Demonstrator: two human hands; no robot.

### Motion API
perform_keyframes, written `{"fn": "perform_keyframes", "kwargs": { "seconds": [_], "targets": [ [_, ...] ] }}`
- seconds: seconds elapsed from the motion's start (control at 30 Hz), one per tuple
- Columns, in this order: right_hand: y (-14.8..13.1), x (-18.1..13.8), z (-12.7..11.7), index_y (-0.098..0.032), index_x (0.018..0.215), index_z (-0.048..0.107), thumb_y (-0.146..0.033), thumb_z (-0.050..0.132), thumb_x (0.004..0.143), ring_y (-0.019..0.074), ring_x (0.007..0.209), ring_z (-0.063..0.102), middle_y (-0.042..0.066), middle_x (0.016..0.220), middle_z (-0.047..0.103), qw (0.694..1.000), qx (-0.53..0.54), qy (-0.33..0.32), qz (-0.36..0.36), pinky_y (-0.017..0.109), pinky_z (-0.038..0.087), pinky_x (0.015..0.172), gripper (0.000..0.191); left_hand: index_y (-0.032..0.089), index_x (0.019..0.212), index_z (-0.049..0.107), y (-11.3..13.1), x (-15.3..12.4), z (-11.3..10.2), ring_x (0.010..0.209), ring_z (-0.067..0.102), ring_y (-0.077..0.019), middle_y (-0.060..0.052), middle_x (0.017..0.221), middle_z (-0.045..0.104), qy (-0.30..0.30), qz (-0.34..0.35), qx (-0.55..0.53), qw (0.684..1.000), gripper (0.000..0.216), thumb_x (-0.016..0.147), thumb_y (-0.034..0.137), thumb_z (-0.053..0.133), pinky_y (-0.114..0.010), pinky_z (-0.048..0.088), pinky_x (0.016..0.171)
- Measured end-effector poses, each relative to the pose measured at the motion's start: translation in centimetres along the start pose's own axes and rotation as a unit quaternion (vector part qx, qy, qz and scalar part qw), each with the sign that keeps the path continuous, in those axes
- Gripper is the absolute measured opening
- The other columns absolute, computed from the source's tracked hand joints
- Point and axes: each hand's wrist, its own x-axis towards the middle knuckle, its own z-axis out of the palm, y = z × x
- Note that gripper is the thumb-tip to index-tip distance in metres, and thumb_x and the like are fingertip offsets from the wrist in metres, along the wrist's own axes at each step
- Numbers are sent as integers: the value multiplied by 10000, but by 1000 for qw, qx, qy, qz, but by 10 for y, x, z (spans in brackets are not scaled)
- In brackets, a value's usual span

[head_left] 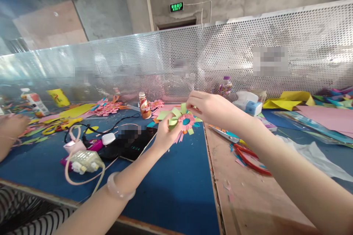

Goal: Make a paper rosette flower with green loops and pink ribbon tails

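A layered paper flower [186, 121] with pale green outer petals, pink inner petals and a blue centre is held up above the table's middle. My left hand [165, 134] grips it from the left side, thumb near the pink petals. At its upper right edge, my right hand [200, 103] has its fingers curled in a pinch against a green petal; the fingertips are partly hidden. Red-handled scissors [249, 158] lie below my right forearm. A dark-screened tablet or phone [138, 147] rests left of my left hand.
Chargers with cables [86, 159] lie at left. Behind stand a small brown bottle [144, 105] and a purple-capped bottle [225, 87]. Another person's hand [13, 127] is at the far left, near yellow scissors [59, 126]. A perforated metal panel [154, 58] borders the table's back.
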Motion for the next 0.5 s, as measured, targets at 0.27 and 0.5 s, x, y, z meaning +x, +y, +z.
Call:
{"fn": "perform_keyframes", "kwargs": {
  "seconds": [0.27,0.5],
  "targets": [
    [2,-1,3,-137,847,579,-173,414,914,103,669,479,31,861,540,1000,-17,-9,-4,235,355,538,181,150,1044,592,1,0,0,953,643,-231,-88,1036,679,-1,5,-5,1000,276,814,301,583,-296,522,746],
    [2,0,2,-139,839,581,-161,453,897,113,685,499,32,859,540,999,-28,-33,1,235,370,547,142,129,1014,597,2,0,1,909,641,-234,-96,1006,678,-3,-39,-19,999,303,791,334,598,-300,516,718]
  ]
}}
